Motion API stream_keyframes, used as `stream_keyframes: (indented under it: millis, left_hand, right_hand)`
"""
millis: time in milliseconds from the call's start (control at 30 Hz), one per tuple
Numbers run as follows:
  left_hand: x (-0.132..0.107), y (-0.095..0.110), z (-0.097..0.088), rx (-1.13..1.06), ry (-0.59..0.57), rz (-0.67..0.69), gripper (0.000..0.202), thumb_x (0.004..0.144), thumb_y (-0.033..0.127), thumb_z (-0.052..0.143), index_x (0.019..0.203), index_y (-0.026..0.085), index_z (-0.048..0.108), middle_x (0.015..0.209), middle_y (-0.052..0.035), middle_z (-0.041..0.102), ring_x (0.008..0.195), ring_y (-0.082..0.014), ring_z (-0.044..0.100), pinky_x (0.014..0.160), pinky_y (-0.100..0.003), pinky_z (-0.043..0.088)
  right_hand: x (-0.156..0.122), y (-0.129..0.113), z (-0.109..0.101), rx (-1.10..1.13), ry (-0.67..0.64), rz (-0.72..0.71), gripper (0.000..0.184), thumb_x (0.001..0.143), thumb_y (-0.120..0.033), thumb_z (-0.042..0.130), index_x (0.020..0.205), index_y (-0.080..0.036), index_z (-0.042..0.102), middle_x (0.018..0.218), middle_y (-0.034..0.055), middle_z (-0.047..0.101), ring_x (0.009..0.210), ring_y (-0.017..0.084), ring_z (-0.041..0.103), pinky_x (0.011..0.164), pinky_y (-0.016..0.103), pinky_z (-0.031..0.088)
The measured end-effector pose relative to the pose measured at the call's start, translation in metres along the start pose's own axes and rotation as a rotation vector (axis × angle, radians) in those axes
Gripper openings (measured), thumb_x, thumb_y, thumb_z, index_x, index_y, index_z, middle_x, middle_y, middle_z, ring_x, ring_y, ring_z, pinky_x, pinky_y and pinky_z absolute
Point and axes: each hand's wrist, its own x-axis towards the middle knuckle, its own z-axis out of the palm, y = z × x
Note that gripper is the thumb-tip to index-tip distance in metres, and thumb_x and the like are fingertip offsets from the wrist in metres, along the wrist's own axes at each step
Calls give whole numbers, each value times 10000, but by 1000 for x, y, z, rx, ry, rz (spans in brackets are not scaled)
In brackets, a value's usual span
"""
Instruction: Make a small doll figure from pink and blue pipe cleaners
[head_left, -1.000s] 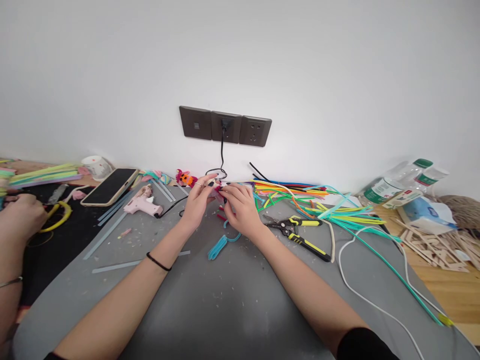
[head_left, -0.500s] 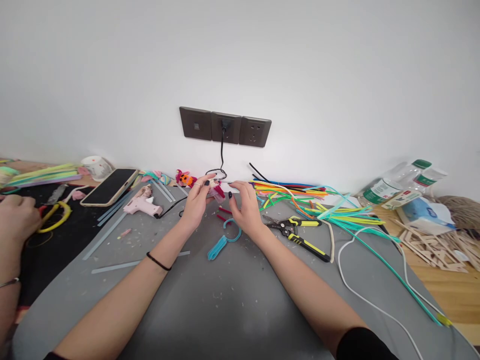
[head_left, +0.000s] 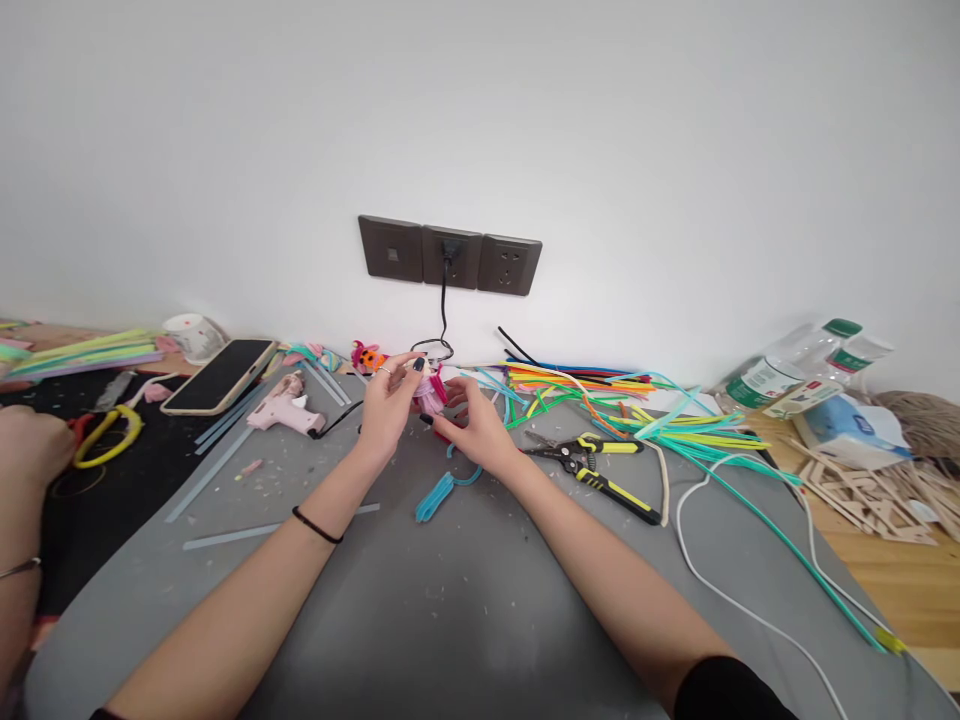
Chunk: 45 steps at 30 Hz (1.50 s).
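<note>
My left hand point(head_left: 388, 405) is closed on a small fuzzy pink-and-white figure point(head_left: 431, 393), pinched between thumb and fingers above the mat. My right hand point(head_left: 478, 425) is curled round the figure's right and lower side, its thumb at the bottom edge; its fingertips are partly hidden. Beneath the right hand lies a light-blue pipe cleaner point(head_left: 435, 497), folded into a bundle at one end, along with dark-red pieces mostly covered by the fingers. Behind the left hand sits a small orange-and-magenta fuzzy figure point(head_left: 367, 356).
A pink glue gun point(head_left: 285, 408), glue sticks point(head_left: 240, 532) and a phone point(head_left: 219, 376) lie left. Right are yellow-black pliers point(head_left: 600, 475), many pipe cleaners point(head_left: 697, 435), a white cable point(head_left: 720, 590) and bottles point(head_left: 765, 380). Another person's hand point(head_left: 34, 445) is near yellow-handled scissors point(head_left: 111, 437).
My right hand has moved left and slightly down, its fingers now curled at the pink-and-white figure. The left hand has shifted a little, still holding it. The other person's hand has dropped slightly.
</note>
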Motion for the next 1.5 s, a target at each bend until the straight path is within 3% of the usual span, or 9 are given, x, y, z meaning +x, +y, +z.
stream_keyframes:
  millis: [67,200,367,533,700,867,1067,1200,1500]
  left_hand:
    - [-1,2,1,-11,16,1,435,763,541,746,1032,204,686,950,-73,734,840,-211,677,634,-268,529]
    - [-4,6,4,-1,28,-47,434,748,538,741,1030,215,674,845,-48,721,736,-205,657,523,-254,494]
    - [-2,4,2,62,43,-50,391,760,515,734,1005,213,684,799,-36,694,625,-168,584,419,-226,412]
    - [2,0,1,-3,4,-22,419,764,530,754,1038,221,680,935,-69,707,891,-240,672,485,-233,491]
    - [0,2,1,-16,-60,-27,534,747,580,779,1112,210,655,1069,-104,706,963,-255,666,516,-243,515]
    - [1,0,1,-15,-85,-24,579,741,573,784,1160,199,644,1149,-118,694,992,-258,661,551,-256,535]
    - [2,-2,0,-49,-85,-19,469,751,506,774,1107,217,675,1143,-90,707,975,-240,671,614,-274,564]
    - [1,0,1,-79,-83,-9,454,747,488,777,1092,209,679,1103,-82,706,982,-237,672,709,-313,586]
    - [0,-2,3,-87,-129,-17,469,807,535,734,1132,207,657,1120,-93,698,986,-233,677,841,-365,576]
  right_hand:
    - [0,-1,2,34,-22,17,390,839,-367,700,1152,-206,532,1092,79,688,949,200,655,761,317,537]
    - [1,-4,3,119,-42,54,251,836,-392,666,978,-204,581,993,48,700,798,165,645,691,286,521]
    - [7,-2,0,284,9,208,234,801,-414,665,884,-199,622,852,12,683,736,159,633,655,273,517]
    - [12,1,-3,537,23,363,340,735,-484,754,890,-200,651,808,9,693,763,184,684,664,279,535]
    - [14,-1,-6,667,42,421,475,674,-588,812,912,-211,648,801,10,706,740,181,696,637,272,542]
    - [14,-1,-6,697,51,411,543,637,-645,823,927,-219,652,788,1,702,709,175,688,628,276,543]
    - [14,-2,-6,706,62,380,542,656,-664,808,918,-222,634,791,-2,688,708,171,685,621,275,541]
    - [13,-4,-7,666,93,308,492,688,-608,811,939,-226,627,822,7,680,739,176,679,679,304,572]
    - [9,-2,-6,340,224,103,252,862,-406,663,1029,-219,632,964,45,697,860,182,661,760,305,557]
